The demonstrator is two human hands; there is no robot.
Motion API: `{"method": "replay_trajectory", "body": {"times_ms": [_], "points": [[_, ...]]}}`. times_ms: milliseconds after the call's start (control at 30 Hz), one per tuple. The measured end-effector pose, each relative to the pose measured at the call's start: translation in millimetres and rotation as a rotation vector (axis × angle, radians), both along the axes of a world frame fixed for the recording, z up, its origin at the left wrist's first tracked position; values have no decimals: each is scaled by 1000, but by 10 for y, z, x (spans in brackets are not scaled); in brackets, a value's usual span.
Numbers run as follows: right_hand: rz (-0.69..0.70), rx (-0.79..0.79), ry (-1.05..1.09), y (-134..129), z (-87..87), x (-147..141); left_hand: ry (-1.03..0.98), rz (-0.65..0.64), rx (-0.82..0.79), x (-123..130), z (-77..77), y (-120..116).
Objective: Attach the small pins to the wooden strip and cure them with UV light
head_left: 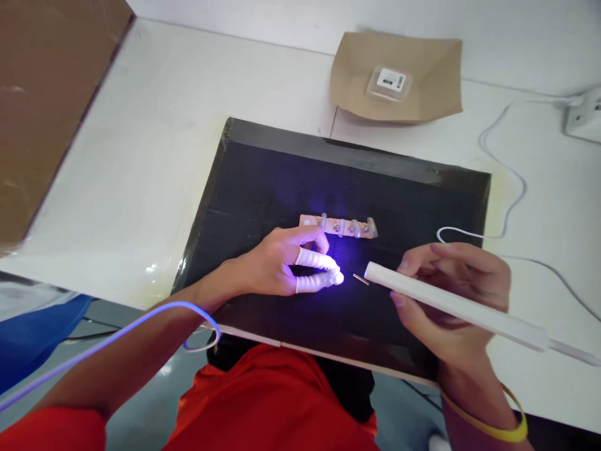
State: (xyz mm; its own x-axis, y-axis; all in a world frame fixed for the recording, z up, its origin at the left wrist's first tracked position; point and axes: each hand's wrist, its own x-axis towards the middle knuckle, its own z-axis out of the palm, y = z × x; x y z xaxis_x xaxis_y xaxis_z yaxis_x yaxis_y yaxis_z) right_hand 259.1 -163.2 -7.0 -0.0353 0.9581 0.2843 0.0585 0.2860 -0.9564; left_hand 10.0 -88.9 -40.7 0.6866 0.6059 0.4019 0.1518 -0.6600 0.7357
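Note:
My left hand (291,260) is over the black board (263,181), with white ribbed covers on two fingers. Those covered tips meet in a pinch, and bright violet light hides whatever is between them. My right hand (460,294) grips a white pen-shaped light (441,297), its front end aimed at the lit fingertips but apart from them. A short thin metal piece (360,279) shows just by that end; whether it is attached I cannot tell. Beyond my left fingers lies a pinkish strip (332,224) bearing several glossy greyish curved pieces and small shiny bits.
A brown paper tray (441,75) at the back holds a small clear labelled box (389,83). A white cable (521,181) winds across the white table (154,125) by a white power block (585,116) at right. A brown panel (51,100) stands at left.

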Motion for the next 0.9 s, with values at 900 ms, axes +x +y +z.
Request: {"method": "replay_trajectory", "body": {"times_ms": [900], "points": [[-56,-231,-111,-309,66,6,227,22,375,9,-46,-115]]}}
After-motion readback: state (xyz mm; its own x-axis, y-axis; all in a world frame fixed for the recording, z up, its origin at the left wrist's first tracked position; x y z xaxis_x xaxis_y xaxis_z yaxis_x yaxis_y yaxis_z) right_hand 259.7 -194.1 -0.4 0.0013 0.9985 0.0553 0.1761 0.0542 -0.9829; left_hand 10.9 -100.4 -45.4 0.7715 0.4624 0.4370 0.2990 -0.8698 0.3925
